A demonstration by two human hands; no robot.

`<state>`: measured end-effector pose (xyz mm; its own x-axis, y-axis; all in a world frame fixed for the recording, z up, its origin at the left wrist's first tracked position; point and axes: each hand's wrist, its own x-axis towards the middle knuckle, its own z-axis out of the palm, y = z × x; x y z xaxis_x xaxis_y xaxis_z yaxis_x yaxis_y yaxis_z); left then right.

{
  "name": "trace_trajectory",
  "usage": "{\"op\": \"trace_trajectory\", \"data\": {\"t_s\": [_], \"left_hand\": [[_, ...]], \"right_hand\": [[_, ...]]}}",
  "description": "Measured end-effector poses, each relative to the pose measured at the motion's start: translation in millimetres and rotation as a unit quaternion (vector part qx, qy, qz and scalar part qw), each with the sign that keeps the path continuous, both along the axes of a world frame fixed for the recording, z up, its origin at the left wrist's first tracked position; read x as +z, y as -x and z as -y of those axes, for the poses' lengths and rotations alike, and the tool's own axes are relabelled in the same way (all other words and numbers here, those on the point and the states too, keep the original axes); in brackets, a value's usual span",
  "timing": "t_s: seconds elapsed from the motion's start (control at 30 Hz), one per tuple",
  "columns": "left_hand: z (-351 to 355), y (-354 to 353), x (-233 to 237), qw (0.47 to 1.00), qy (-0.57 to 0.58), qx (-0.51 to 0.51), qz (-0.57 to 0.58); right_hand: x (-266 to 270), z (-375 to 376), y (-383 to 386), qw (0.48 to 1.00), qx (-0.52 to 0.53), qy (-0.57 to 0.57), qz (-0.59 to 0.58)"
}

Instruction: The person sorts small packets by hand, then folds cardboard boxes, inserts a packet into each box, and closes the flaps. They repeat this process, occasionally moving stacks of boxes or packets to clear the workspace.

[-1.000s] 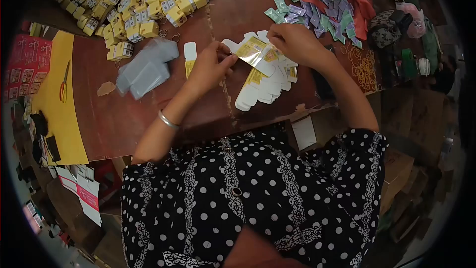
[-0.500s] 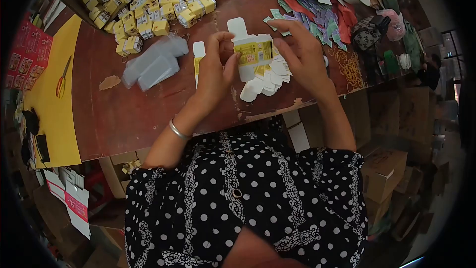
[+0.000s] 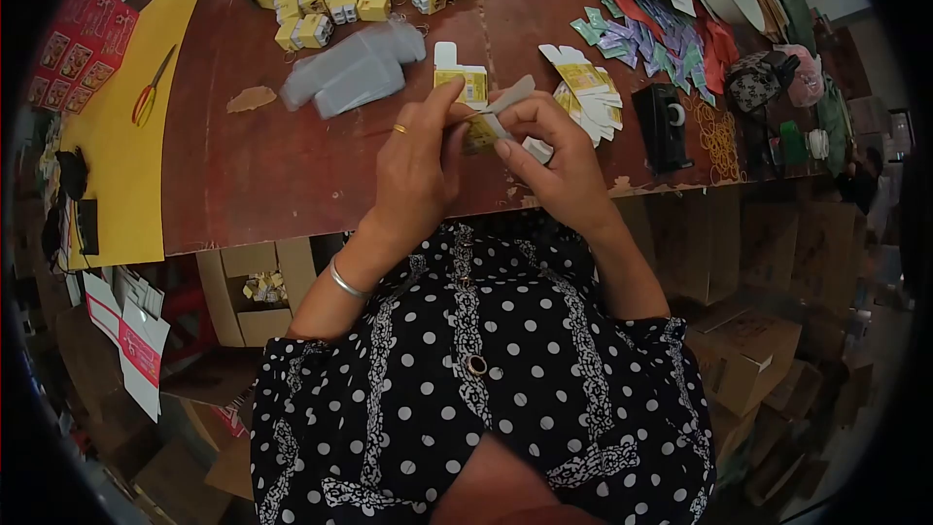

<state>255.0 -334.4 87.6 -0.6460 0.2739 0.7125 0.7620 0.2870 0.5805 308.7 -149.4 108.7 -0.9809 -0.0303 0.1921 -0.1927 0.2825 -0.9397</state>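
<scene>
Between my two hands is a small yellow-and-white cardboard carton (image 3: 480, 136), tilted, with a white flap sticking up to the right. My left hand (image 3: 416, 160) grips its left side, the fingers partly covering it. My right hand (image 3: 556, 160) pinches its right end between thumb and fingers. Just beyond my left fingertips, a flattened yellow carton (image 3: 473, 86) with a white tab lies on the table. To the right of my hands is a pile of flattened cartons (image 3: 590, 102), overlapping each other.
Many finished yellow boxes (image 3: 374, 5) cover the far left of the table. Nearer lie clear plastic sleeves (image 3: 360, 73). At right are a black object (image 3: 657, 126), rubber bands (image 3: 717, 146) and purple-green sachets (image 3: 632, 44). Scissors (image 3: 148, 102) rest on yellow sheeting (image 3: 180, 58).
Both hands have come closer together and lower, towards my body. The carton, earlier held up with its printed face showing, is now tilted and more covered by my fingers. The view has shifted.
</scene>
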Motion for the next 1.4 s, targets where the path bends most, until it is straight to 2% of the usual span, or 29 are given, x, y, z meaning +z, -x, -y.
{"op": "trace_trajectory", "data": {"t_s": [0.03,0.13,0.17,0.2,0.27,0.3,0.37,0.4,0.43,0.5,0.6,0.67,0.73,0.8,0.93,0.97,1.03,1.07,1.1,1.13,1.17,1.2,1.23,1.27,1.33,1.4], "left_hand": [[2.0,-0.2,0.5,1.000,0.009,0.003,-0.024],[8.9,0.9,0.6,0.998,0.026,0.018,-0.053],[9.8,0.4,-2.1,0.998,0.029,0.012,-0.052],[11.0,-0.2,-7.2,0.999,0.034,-0.006,-0.038],[12.8,-3.9,-11.1,0.996,0.066,-0.027,-0.054],[13.2,-6.1,-12.0,0.991,0.096,-0.057,-0.069],[13.5,-10.0,-9.5,0.989,0.134,-0.033,-0.057],[13.8,-11.9,-7.3,0.984,0.174,-0.010,-0.047],[16.9,-14.9,-3.9,0.984,0.175,-0.014,-0.042],[27.6,-21.0,0.1,0.963,0.266,-0.013,0.033],[32.1,-19.0,-15.5,0.944,0.328,-0.013,0.033],[32.4,-21.5,-19.1,0.935,0.353,-0.001,0.025],[30.3,-29.1,-0.8,0.950,0.260,-0.060,0.162],[26.8,-31.2,-0.3,0.952,0.260,-0.042,0.155],[17.6,-30.1,-10.9,0.961,0.227,-0.011,0.157],[15.5,-29.1,-16.6,0.961,0.227,-0.013,0.156],[12.4,-27.7,-26.0,0.975,0.198,0.025,0.099],[14.0,-27.6,-26.5,0.975,0.198,0.023,0.099],[17.8,-26.5,-26.8,0.973,0.158,-0.009,0.166],[20.2,-25.6,-27.0,0.965,0.117,-0.040,0.233],[21.2,-24.6,-27.1,0.964,0.117,-0.040,0.234],[22.6,-22.8,-26.5,0.947,0.035,-0.081,0.309],[24.1,-21.8,-25.3,0.916,-0.050,-0.118,0.380],[23.9,-22.7,-22.0,0.917,-0.050,-0.115,0.380],[19.4,-26.6,-14.6,0.866,-0.181,-0.159,0.438],[14.7,-30.3,-14.2,0.877,-0.180,-0.173,0.410]], "right_hand": [[-2.8,1.7,1.3,0.998,0.016,-0.042,-0.035],[-2.0,4.8,0.8,0.997,0.048,-0.059,-0.020],[-6.6,7.0,-0.3,0.997,0.059,0.018,0.040],[-10.0,8.9,-1.2,0.997,0.069,0.019,0.040],[-16.4,10.4,-2.7,0.985,0.069,0.023,0.155],[-20.0,9.7,-1.5,0.985,0.070,0.023,0.156],[-26.0,6.5,1.4,0.973,0.079,0.032,0.214],[-27.9,5.5,4.2,0.972,0.078,0.033,0.217],[-30.6,5.5,6.6,0.973,0.049,0.097,0.204],[-25.1,12.6,8.8,0.960,-0.002,0.191,0.203],[-35.1,5.1,13.3,0.965,0.019,0.133,0.226],[-28.8,9.6,12.5,0.965,0.019,0.142,0.220],[-25.4,15.2,11.9,0.965,0.021,0.150,0.215],[-24.0,18.7,12.5,0.989,-0.024,0.071,0.128],[-19.2,26.3,11.6,0.990,-0.039,0.050,0.130],[-21.4,26.9,11.9,0.992,-0.038,0.011,0.118],[-21.9,25.1,11.4,0.993,-0.040,-0.028,0.107],[-19.9,22.5,10.6,0.993,-0.008,-0.050,0.111],[-17.2,19.6,10.4,0.991,0.024,-0.070,0.113],[-12.6,16.2,9.4,0.991,0.023,-0.070,0.114],[-7.4,12.7,7.2,0.998,0.010,-0.017,0.065],[-4.8,10.0,4.8,0.999,-0.003,0.037,0.017],[-5.2,7.2,2.6,0.999,-0.001,0.038,0.017],[-6.3,4.1,0.6,0.998,-0.001,0.065,-0.006],[-13.5,4.8,-4.3,0.995,-0.003,0.093,-0.031],[-25.2,11.4,-11.2,0.992,0.034,0.119,-0.016]]}}
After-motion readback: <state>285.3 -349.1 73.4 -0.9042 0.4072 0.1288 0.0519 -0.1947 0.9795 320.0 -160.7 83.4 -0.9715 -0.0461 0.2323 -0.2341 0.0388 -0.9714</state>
